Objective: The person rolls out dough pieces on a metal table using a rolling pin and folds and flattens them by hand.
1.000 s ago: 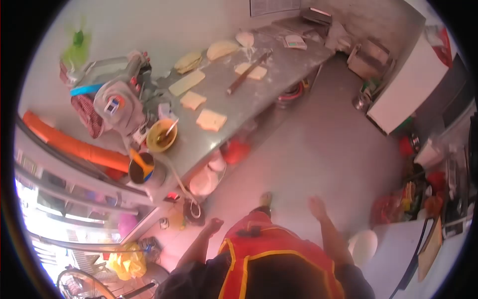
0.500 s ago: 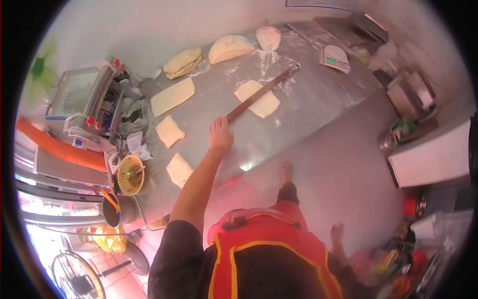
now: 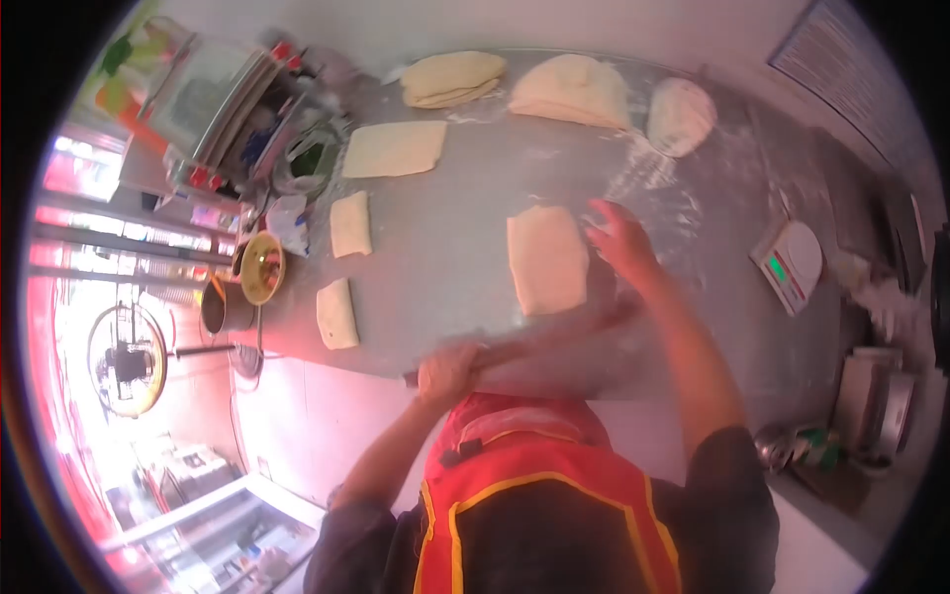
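The flat, pale, roughly rectangular piece of dough (image 3: 547,259) lay on the grey metal surface (image 3: 445,262), a little in from the near edge. From my end, I saw that the long, dark-brown rod (image 3: 534,345) had just come off it and down to that edge, which left the dough's upper face uncovered and within reach. My left hand (image 3: 450,373) was closed around the rod near its left end; blur hid the rod's far end. My right hand (image 3: 625,245) was open and holding nothing, its fingers spread just beside the dough's right side; I could not tell whether they touched it.

The dough looked smooth and thin, with slightly uneven sides and rounded corners. To its left lay two small, pale dough pieces (image 3: 351,225), and white flour (image 3: 643,178) dusted the surface beyond my right hand.
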Demonstrator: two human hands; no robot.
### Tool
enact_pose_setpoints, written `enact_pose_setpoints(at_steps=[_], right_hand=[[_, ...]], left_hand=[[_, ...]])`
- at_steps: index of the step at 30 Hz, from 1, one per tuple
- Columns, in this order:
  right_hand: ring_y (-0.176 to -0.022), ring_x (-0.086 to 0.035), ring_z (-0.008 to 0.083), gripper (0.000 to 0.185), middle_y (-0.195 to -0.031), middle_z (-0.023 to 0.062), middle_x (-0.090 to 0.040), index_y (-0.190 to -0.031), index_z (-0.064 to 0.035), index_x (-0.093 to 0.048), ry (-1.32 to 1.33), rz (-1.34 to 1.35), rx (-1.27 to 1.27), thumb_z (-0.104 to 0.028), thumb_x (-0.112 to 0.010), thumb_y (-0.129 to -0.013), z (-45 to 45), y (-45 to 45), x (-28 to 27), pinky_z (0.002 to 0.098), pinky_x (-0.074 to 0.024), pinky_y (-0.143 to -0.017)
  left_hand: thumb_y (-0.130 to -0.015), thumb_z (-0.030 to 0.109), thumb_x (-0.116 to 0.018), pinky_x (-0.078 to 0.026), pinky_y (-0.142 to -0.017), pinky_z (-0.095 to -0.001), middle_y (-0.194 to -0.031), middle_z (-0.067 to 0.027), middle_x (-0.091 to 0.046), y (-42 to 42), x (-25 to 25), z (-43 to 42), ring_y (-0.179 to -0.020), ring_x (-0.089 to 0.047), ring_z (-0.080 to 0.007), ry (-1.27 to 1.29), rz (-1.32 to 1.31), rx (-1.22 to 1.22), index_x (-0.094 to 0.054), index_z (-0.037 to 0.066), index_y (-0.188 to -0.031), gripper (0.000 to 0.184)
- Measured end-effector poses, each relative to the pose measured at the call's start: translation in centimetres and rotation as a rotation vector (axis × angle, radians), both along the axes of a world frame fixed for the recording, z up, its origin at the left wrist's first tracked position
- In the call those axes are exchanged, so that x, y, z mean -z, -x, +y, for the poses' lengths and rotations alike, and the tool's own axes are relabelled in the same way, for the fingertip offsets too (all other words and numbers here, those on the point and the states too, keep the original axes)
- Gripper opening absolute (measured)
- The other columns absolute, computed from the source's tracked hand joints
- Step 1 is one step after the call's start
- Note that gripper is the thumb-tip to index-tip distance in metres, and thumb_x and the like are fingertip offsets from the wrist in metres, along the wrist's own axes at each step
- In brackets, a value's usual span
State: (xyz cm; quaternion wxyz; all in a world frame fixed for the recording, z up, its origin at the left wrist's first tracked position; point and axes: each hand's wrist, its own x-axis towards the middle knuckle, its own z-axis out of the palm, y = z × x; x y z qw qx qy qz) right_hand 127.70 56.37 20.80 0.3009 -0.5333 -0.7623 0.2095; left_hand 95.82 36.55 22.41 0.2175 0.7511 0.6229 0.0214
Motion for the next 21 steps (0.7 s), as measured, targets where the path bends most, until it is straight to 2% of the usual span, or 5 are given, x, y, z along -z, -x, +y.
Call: enact_pose_setpoints(at_steps=[10,12,14,18,21], right_hand=[[-0.11,-0.056,0.0308,0.053,-0.118,0.0129,-0.06,-0.111,-0.0075,-0.062,0.534,-0.579,-0.73,-0.03,-0.079,-0.066,8.6,12.8,2.1,0.0428,-0.0441,-0.092],[-0.107,-0.057,0.0291,0.047,-0.116,0.0094,-0.061,-0.113,-0.0101,-0.062,0.472,0.138,-0.999,-0.027,-0.076,-0.071,6.2,13.5,7.3,0.0431,-0.0449,-0.09],[-0.108,-0.057,0.0286,0.041,-0.115,0.0092,-0.061,-0.115,-0.0116,-0.062,0.227,-0.219,-1.137,-0.024,-0.071,-0.077,3.5,18.5,5.6,0.0414,-0.0445,-0.091],[-0.101,-0.061,0.026,0.04,-0.109,0.0067,-0.063,-0.114,-0.0073,-0.062,0.54,0.482,-0.662,-0.02,-0.072,-0.078,3.7,18.6,8.2,0.0406,-0.0484,-0.085],[-0.091,-0.066,0.0195,0.038,-0.1,0.0071,-0.067,-0.11,-0.0007,-0.063,0.389,-0.247,-0.228,-0.014,-0.074,-0.076,7.9,15.1,5.0,0.0366,-0.0544,-0.073]], left_hand=[[-0.073,0.012,-0.063,-0.051,-0.066,-0.0437,-0.084,-0.011,-0.062,-1.7,0.4,-5.9,-0.083,-0.063,-0.0307,0.017,-0.207,-0.089,-0.054,0.011,-0.096,0.024],[-0.073,0.012,-0.063,-0.051,-0.064,-0.0431,-0.084,-0.0109,-0.062,-1.3,1.2,-5.5,-0.083,-0.063,-0.0305,0.084,-0.174,-0.071,-0.053,0.01,-0.094,0.023],[-0.073,0.012,-0.063,-0.051,-0.062,-0.0427,-0.084,-0.0109,-0.061,-1.4,1.8,-5.1,-0.082,-0.063,-0.0304,0.073,-0.178,-0.061,-0.053,0.01,-0.092,0.022],[-0.073,0.012,-0.064,-0.051,-0.061,-0.0426,-0.082,-0.0108,-0.061,-0.3,1.1,-4.1,-0.081,-0.063,-0.0301,0.0,-0.185,-0.07,-0.053,0.009,-0.09,0.02],[-0.072,0.012,-0.065,-0.051,-0.062,-0.0428,-0.083,-0.0109,-0.063,0.9,1.7,-3.2,-0.083,-0.063,-0.03,-0.002,-0.192,-0.059,-0.055,0.009,-0.091,0.022]])
